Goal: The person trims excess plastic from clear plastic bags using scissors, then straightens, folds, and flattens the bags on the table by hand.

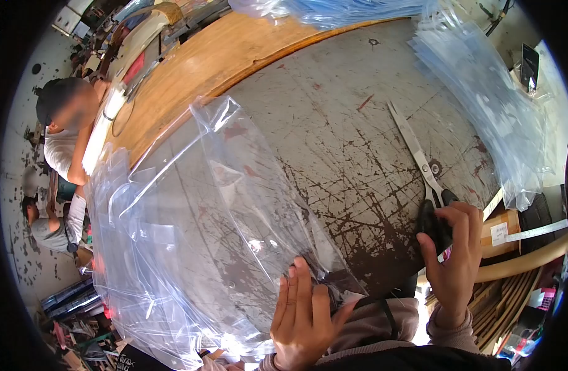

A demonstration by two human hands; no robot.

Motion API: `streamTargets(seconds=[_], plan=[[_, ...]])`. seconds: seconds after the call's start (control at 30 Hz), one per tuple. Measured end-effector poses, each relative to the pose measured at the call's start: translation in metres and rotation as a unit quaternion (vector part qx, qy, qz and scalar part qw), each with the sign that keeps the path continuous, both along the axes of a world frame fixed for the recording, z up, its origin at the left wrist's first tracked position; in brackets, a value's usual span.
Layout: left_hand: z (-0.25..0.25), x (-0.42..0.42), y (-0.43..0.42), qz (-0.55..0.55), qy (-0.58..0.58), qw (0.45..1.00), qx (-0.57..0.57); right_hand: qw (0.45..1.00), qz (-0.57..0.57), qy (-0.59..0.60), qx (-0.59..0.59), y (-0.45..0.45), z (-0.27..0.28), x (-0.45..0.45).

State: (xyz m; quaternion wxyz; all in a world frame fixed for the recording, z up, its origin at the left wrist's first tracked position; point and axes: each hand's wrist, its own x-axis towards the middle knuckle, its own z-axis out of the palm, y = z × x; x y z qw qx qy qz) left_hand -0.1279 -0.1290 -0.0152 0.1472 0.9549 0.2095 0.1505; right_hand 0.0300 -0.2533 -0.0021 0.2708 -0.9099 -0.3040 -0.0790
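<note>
At six o'clock, clear plastic [237, 173] is touched by left hand [303, 321] — unclenched! At four — scissors [425, 167] grasped by right hand [453, 263].

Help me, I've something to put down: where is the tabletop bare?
Bare tabletop lies between the clear sheet and the scissors, up to the wooden board; a narrower patch separates scissors from bluish sheets. Crowded: the left side, under layered plastic.

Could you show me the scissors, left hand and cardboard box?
Scissors [426, 168]: head view, on the pivot.
Left hand [303, 321]: head view, on the back of the hand.
Cardboard box [499, 234]: head view, on its white label.
</note>
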Motion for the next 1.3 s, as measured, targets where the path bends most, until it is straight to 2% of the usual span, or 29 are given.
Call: streamTargets(seconds=[0.13, 0.23, 0.3, 0.33, 0.4, 0.43, 0.53, 0.6, 0.63, 0.7, 0.73, 0.8, 0.83, 0.9, 0.93, 1.0, 1.1, 1.27, 1.3], plan=[[-0.006, 0.000, -0.008, 0.024, 0.001, 1.000, 0.000, 1.000, 0.018, 0.004, -0.022, -0.008, -0.002, -0.001], [-0.013, -0.001, -0.006, -0.007, 0.015, 0.998, 0.062, 0.998, -0.024, -0.023, -0.053, -0.007, -0.002, 0.004], [-0.010, 0.000, -0.009, 0.027, 0.002, 0.999, -0.033, 0.999, -0.031, -0.009, -0.042, -0.009, -0.003, 0.007], [-0.010, 0.000, -0.008, 0.028, 0.002, 0.999, -0.033, 0.999, -0.029, -0.009, -0.042, -0.012, -0.002, 0.007], [-0.013, 0.001, -0.005, -0.003, -0.053, 0.998, -0.021, 0.993, -0.075, 0.075, -0.055, -0.018, 0.003, 0.006], [-0.014, 0.000, -0.004, -0.004, -0.055, 0.998, -0.022, 0.993, -0.076, 0.073, -0.055, -0.022, 0.004, 0.005], [-0.014, -0.001, -0.005, -0.025, -0.042, 0.999, -0.015, 0.994, -0.023, 0.091, -0.047, -0.039, 0.008, 0.001], [-0.012, 0.000, -0.006, -0.023, -0.044, 0.998, -0.028, 0.958, -0.007, 0.283, 0.043, -0.050, 0.013, -0.001], [-0.014, 0.000, -0.009, -0.021, -0.047, 0.998, -0.029, 0.959, -0.006, 0.280, 0.041, -0.055, 0.009, -0.003], [-0.019, -0.002, -0.017, -0.019, -0.023, 0.998, 0.047, 0.859, 0.062, 0.441, 0.253, -0.062, -0.003, -0.012], [-0.022, -0.003, -0.022, -0.018, -0.024, 0.998, 0.047, 0.775, 0.069, 0.535, 0.331, -0.062, -0.006, -0.021], [-0.025, -0.004, -0.028, 0.009, -0.027, 0.997, 0.065, 0.682, 0.145, 0.650, 0.303, -0.064, -0.011, -0.037], [-0.025, -0.004, -0.029, 0.008, -0.026, 0.998, 0.064, 0.659, 0.164, 0.669, 0.302, -0.066, -0.019, -0.045], [-0.024, -0.004, -0.030, 0.020, -0.044, 0.998, 0.031, 0.562, 0.120, 0.744, 0.341, -0.065, -0.024, -0.058], [-0.025, -0.003, -0.030, 0.019, -0.044, 0.998, 0.029, 0.562, 0.118, 0.744, 0.340, -0.070, -0.033, -0.061], [-0.026, -0.002, -0.029, 0.019, -0.081, 0.996, 0.026, 0.633, 0.213, 0.706, 0.237, -0.080, -0.048, -0.062], [-0.024, -0.003, -0.027, -0.011, -0.092, 0.995, 0.032, 0.630, 0.206, 0.722, 0.197, -0.068, -0.035, -0.062], [-0.025, -0.002, -0.026, -0.024, -0.104, 0.993, 0.043, 0.636, 0.190, 0.720, 0.202, -0.061, -0.033, -0.063], [-0.026, -0.002, -0.026, -0.025, -0.104, 0.993, 0.048, 0.688, 0.212, 0.679, 0.142, -0.064, -0.036, -0.060]])
